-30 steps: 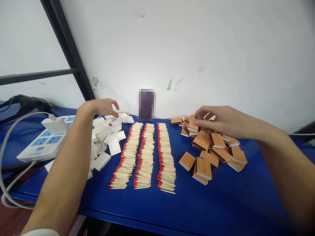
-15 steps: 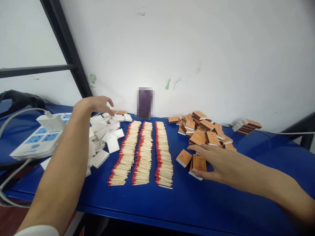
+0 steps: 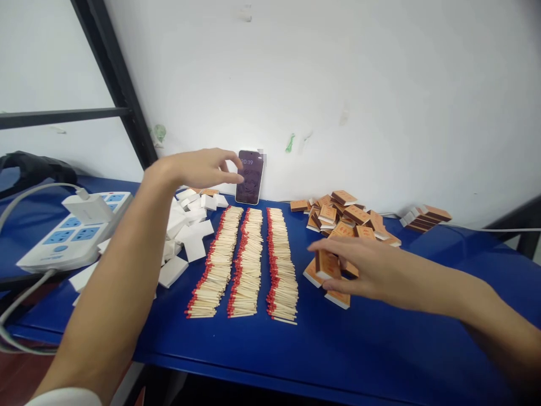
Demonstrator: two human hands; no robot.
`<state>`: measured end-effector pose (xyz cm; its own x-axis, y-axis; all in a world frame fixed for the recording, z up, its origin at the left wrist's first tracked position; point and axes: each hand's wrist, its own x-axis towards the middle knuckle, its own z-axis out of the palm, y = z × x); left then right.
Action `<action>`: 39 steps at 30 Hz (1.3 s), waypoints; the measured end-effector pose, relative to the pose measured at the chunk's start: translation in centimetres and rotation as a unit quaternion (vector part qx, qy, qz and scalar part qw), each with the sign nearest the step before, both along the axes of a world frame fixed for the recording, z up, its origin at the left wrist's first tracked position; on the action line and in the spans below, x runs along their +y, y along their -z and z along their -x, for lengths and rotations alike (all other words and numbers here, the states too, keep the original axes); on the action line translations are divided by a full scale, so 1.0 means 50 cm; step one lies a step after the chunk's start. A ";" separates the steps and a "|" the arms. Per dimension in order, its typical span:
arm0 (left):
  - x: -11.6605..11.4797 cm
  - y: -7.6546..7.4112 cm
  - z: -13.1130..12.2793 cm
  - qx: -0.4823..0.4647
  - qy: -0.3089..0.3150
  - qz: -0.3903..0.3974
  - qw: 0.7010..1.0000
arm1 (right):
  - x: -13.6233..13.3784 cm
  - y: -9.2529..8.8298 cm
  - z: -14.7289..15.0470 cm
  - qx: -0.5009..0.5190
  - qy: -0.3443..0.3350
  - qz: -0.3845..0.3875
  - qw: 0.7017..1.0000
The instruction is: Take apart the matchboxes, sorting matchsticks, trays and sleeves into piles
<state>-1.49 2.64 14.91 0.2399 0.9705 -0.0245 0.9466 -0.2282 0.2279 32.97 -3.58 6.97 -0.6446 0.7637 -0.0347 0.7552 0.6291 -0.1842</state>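
My left hand (image 3: 203, 168) is raised in front of the propped phone (image 3: 249, 183), thumb and fingers apart with nothing between them. Below it lies a loose pile of white matchbox trays (image 3: 194, 242). My right hand (image 3: 359, 268) grips a matchbox (image 3: 328, 264) with an orange label and brown side between thumb and fingers, tilted just above other boxes. Behind that hand spreads a heap of orange matchboxes (image 3: 355, 214). Between the hands, three long rows of red-tipped matches run front to back: a left row (image 3: 217, 265), a middle row (image 3: 247, 265) and a right row (image 3: 281, 265).
A white power strip (image 3: 76, 231) with a plugged charger (image 3: 88, 207) and cables lies at the left of the blue table (image 3: 253, 355). Several matchboxes are stacked (image 3: 426, 217) at the back right. A black metal frame (image 3: 118, 79) stands at left, before the wall.
My left hand has moved right and up from above the white trays to in front of the phone. My right hand has lifted a matchbox from the near boxes and shifted slightly left.
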 end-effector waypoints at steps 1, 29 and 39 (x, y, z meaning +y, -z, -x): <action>0.001 0.006 -0.018 -0.004 0.028 -0.002 1.000 | 0.012 -0.009 0.014 0.019 -0.021 -0.001 1.000; 0.081 0.165 -0.152 -0.427 0.153 0.075 0.888 | 0.189 0.020 0.131 0.432 0.058 0.018 0.900; 0.099 0.189 -0.139 -0.238 0.144 -0.034 0.960 | 0.221 0.041 0.109 0.265 0.006 -0.024 0.964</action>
<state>5.46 7.58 5.46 0.4662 0.8580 0.2156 0.6343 -0.4940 0.5946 27.53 7.46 4.91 -0.5535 0.7635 0.3328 0.5694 0.6385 -0.5178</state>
